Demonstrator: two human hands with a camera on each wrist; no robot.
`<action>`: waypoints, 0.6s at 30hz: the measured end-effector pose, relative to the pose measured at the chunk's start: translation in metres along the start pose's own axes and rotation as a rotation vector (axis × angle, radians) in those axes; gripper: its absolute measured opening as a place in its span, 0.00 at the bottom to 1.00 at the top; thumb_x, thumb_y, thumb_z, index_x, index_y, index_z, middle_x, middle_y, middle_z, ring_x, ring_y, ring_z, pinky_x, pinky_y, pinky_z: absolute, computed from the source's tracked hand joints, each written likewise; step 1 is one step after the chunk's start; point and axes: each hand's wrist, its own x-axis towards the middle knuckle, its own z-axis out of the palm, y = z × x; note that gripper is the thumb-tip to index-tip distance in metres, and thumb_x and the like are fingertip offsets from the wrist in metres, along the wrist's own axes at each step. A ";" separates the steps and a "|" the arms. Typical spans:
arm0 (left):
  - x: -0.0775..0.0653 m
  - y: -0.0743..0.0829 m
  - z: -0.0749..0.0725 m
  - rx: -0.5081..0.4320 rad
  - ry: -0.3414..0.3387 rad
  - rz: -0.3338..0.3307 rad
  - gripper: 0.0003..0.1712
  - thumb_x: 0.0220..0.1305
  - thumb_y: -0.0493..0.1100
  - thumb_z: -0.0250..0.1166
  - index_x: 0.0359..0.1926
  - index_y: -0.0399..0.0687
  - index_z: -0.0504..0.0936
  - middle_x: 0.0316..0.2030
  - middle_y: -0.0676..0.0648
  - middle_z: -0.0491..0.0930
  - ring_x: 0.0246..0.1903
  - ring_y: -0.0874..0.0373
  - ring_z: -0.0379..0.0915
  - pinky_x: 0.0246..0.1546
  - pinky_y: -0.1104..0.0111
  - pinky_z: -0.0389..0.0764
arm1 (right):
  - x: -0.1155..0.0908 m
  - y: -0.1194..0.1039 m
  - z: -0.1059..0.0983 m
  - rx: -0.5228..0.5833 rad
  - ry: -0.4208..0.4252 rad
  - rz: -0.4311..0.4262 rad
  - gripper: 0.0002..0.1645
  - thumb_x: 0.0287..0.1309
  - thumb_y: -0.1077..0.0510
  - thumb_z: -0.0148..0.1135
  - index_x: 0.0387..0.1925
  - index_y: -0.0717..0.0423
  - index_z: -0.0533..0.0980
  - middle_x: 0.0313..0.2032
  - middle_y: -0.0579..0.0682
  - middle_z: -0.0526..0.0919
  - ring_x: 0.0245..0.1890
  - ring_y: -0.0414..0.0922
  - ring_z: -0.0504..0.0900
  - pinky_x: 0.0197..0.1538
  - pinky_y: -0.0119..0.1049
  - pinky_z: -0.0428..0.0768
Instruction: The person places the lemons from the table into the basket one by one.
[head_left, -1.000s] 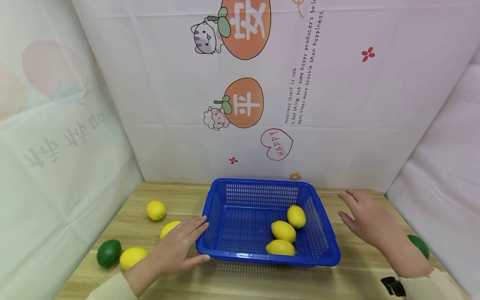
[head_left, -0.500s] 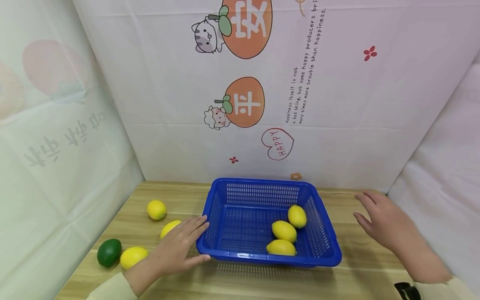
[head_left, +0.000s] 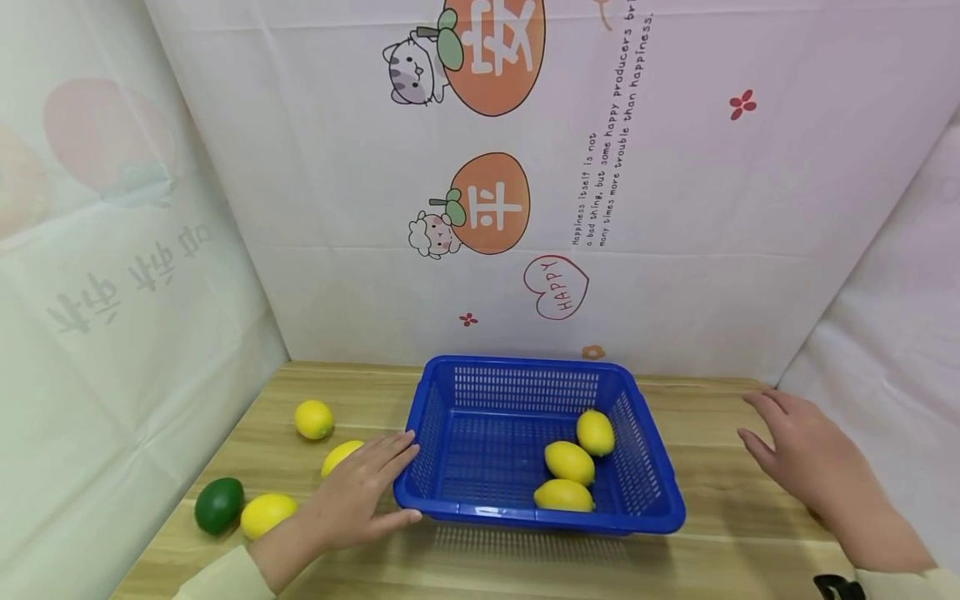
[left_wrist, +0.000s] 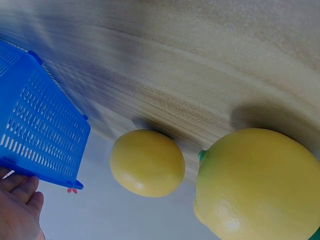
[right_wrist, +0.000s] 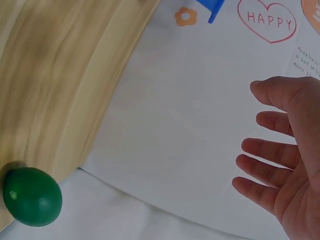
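Left hand is on the left rim of the blue basket: fingers laid fairly straight over the edge, thumb apart at the near corner, contact only, no grasp visible. Right hand is wide, holding nothing, thumb well clear of the slightly bent fingers, over the right end of the wooden table, well apart from the basket. Basket sits upright mid-table, near the white backdrop. Three lemons in it, all on the right side in a loose row: back lemon, middle lemon, front lemon, the last partly hidden by the near rim; can't tell if they touch. Three more on the table left of the basket: far lemon, half-covered lemon partly behind the left hand, near lemon by that forearm. Dark green fruit just beside the near lemon. Second green fruit shows in the right wrist view, on the table near its edge, apart from the right hand. Black band at the right cuff.
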 end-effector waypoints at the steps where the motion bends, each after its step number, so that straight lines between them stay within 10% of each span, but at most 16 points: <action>1: 0.000 0.000 0.000 0.001 0.000 0.001 0.45 0.61 0.70 0.59 0.64 0.37 0.73 0.66 0.38 0.67 0.64 0.43 0.65 0.61 0.50 0.70 | -0.001 0.002 0.000 0.000 -0.006 0.008 0.30 0.43 0.64 0.72 0.49 0.71 0.73 0.47 0.73 0.75 0.46 0.70 0.73 0.47 0.63 0.72; 18: 0.001 0.001 0.000 0.004 0.020 0.014 0.44 0.62 0.69 0.59 0.62 0.35 0.74 0.64 0.37 0.69 0.62 0.42 0.66 0.60 0.49 0.70 | -0.023 0.040 0.008 -0.029 -0.114 0.119 0.32 0.44 0.63 0.73 0.49 0.74 0.71 0.42 0.74 0.75 0.41 0.71 0.73 0.43 0.64 0.73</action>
